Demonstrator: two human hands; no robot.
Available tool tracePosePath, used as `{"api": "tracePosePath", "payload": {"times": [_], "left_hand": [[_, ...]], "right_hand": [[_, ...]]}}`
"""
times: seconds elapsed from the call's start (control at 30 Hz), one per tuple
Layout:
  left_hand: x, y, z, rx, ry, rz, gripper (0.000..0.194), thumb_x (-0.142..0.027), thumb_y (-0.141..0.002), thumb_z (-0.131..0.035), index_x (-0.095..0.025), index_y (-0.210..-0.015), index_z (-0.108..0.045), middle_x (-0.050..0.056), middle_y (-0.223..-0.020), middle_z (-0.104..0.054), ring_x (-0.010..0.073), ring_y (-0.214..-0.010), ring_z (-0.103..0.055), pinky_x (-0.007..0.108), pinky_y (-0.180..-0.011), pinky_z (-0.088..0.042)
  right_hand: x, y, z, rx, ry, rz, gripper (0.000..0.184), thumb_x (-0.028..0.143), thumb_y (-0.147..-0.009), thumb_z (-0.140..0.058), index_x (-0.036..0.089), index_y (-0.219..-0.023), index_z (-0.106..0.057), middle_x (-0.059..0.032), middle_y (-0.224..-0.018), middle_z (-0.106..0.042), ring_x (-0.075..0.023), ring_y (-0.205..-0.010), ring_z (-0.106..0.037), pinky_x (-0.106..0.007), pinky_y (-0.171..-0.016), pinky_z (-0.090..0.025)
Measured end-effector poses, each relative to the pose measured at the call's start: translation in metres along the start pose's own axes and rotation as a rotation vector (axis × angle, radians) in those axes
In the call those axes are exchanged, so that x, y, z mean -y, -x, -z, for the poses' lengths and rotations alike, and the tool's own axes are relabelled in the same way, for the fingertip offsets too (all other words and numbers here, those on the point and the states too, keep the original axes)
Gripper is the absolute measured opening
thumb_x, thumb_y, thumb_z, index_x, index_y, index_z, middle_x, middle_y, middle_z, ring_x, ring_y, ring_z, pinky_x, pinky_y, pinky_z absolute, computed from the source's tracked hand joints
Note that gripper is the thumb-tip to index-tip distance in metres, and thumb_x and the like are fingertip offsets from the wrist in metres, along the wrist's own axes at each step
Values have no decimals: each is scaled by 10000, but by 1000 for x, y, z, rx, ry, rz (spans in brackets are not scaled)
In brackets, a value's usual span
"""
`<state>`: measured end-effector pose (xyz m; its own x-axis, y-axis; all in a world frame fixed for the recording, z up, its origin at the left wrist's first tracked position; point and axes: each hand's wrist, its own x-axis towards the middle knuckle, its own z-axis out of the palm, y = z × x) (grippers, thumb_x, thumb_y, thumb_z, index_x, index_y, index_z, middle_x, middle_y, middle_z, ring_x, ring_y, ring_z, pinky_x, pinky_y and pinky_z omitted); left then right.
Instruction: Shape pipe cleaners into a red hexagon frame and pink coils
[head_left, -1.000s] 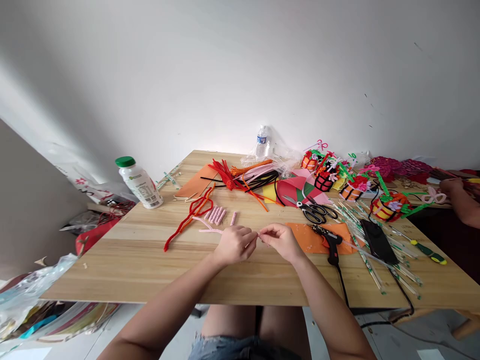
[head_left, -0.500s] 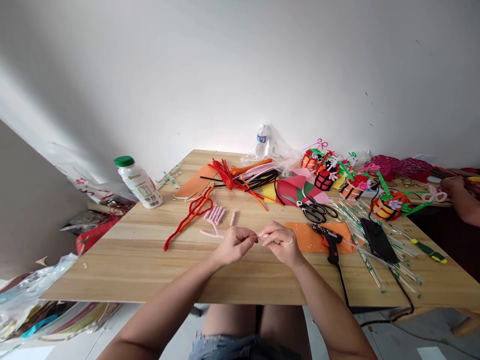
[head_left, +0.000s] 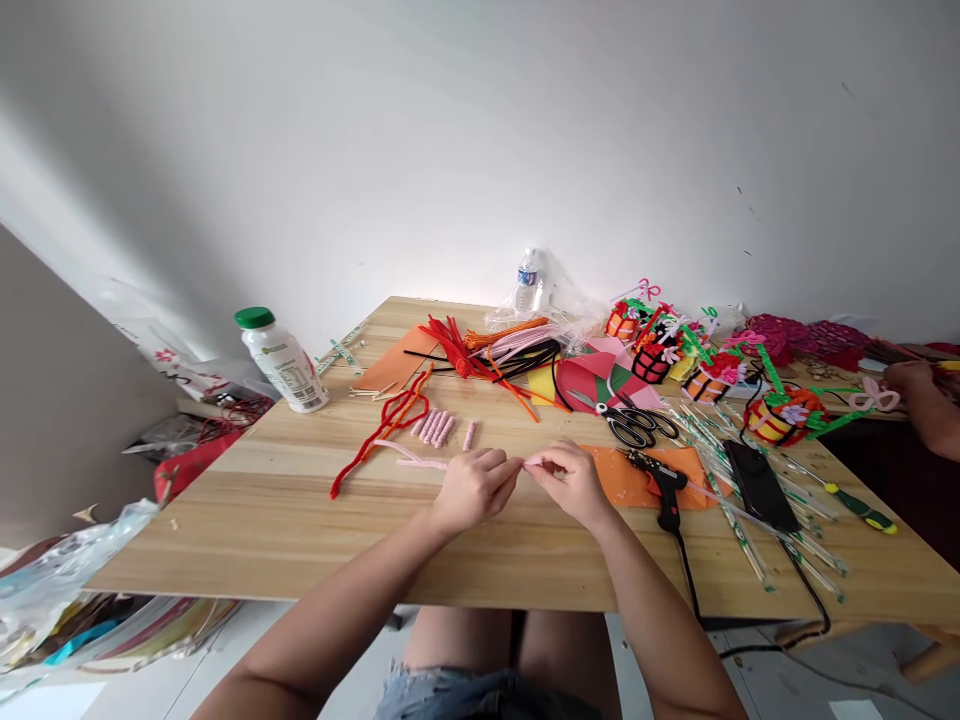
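Observation:
Over the front middle of the table, my left hand and my right hand meet at the fingertips, both pinched on a pink pipe cleaner. Its loose tail sticks out left past my left hand and forks. The stretch between my fingers is mostly hidden. Just beyond, several pink coiled pipe cleaners lie side by side, with a single coil apart from them. Red and orange pipe cleaners lie twisted to the left.
A black glue gun rests on orange felt, right of my hands, beside scissors, a phone and a screwdriver. Flower baskets stand behind. A white bottle is at left. Another person's hand shows far right.
My left hand has rolled over, its back now turned up more, and the pink tail behind it has swung so two ends show. My right fingers have shifted slightly along the pinch.

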<state>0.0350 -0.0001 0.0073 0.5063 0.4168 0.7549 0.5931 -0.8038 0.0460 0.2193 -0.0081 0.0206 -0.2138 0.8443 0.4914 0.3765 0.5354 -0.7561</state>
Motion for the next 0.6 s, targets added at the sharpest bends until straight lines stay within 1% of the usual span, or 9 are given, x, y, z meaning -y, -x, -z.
{"api": "tracePosePath", "payload": {"times": [0.07,0.13,0.17,0.23,0.33,0.43,0.5,0.6], "left_hand": [[0,0,0,-5,-41,10,185,-170,-871,-457,-154,-847,-639,15,-613,-548,124,-565,-504,241,-509,-324],[-1,0,-1,2,-63,2,199,-180,-871,-451,-159,-792,-632,13,-602,-534,120,-544,-482,244,-499,-311],[-1,1,-2,9,-67,-8,210,-187,-872,-448,-161,-765,-626,10,-593,-524,117,-528,-467,246,-494,-304],[-1,1,-3,18,-68,-26,225,-203,-876,-442,-160,-738,-614,7,-582,-512,113,-512,-451,248,-486,-291],[0,2,-4,23,-79,-37,220,-214,-884,-433,-159,-761,-608,7,-587,-514,113,-520,-461,251,-482,-284],[1,3,-6,44,-99,-47,211,-219,-892,-422,-163,-800,-604,9,-599,-521,115,-531,-476,255,-483,-290],[1,3,-6,55,-105,-57,208,-209,-893,-417,-164,-805,-600,10,-602,-523,113,-529,-476,256,-482,-287],[0,1,-4,52,-109,-71,203,-180,-880,-423,-165,-767,-591,6,-587,-516,112,-519,-466,266,-482,-273]], "right_hand": [[0,1,-1,80,-126,-148,161,329,-800,-629,174,-815,-673,-12,-618,-596,-122,-549,-529,-237,-504,-415],[0,3,-3,189,-330,-327,209,351,-794,-624,171,-899,-640,-6,-651,-628,-100,-458,-528,-209,-409,-371],[0,3,-3,230,-430,-400,238,364,-780,-632,169,-916,-625,-11,-676,-642,-101,-440,-545,-198,-379,-357],[0,2,-3,263,-590,-504,281,381,-742,-661,157,-905,-613,-31,-723,-662,-134,-472,-610,-189,-356,-368],[0,-1,-1,259,-740,-597,340,443,-726,-663,127,-843,-625,-68,-734,-673,-193,-569,-669,-197,-362,-415],[-3,-3,-1,225,-770,-666,409,513,-750,-625,107,-797,-635,-94,-734,-680,-195,-581,-672,-191,-351,-412],[-5,-3,-3,174,-730,-678,370,467,-703,-697,110,-784,-640,-83,-741,-681,-184,-599,-673,-184,-367,-419],[-8,-3,-6,118,-686,-648,337,357,-593,-802,125,-773,-636,-47,-705,-675,-181,-628,-675,-190,-417,-445]]}}
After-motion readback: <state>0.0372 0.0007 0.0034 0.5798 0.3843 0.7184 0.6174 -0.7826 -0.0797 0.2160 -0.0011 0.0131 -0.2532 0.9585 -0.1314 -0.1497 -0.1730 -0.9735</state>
